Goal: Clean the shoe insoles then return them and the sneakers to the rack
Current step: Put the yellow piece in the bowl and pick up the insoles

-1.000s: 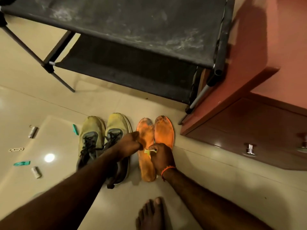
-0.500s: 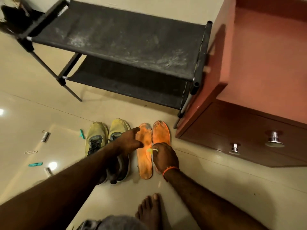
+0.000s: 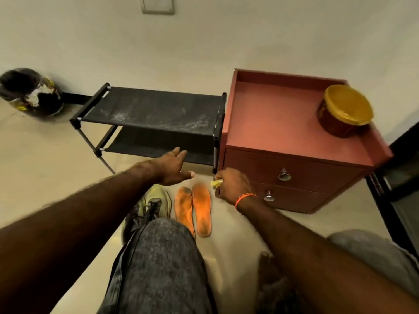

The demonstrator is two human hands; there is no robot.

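Both hands have lifted off the insoles since the earlier frames, and the view has pulled back. The left hand (image 3: 173, 168) now reaches toward the rack (image 3: 154, 109), fingers straight and slightly spread, holding nothing. The right hand (image 3: 231, 184) hangs beside the cabinet (image 3: 283, 123), its fingers curled and pinching a small yellow cleaning piece (image 3: 215, 183). The two orange insoles (image 3: 193, 211) lie side by side on the floor, stains showing on them, just right of the sneakers (image 3: 149, 209), which a knee partly hides. Cleaning looks unfinished or barely finished; refitting the insoles and shelving the sneakers remain, as both rack shelves hold no shoes.
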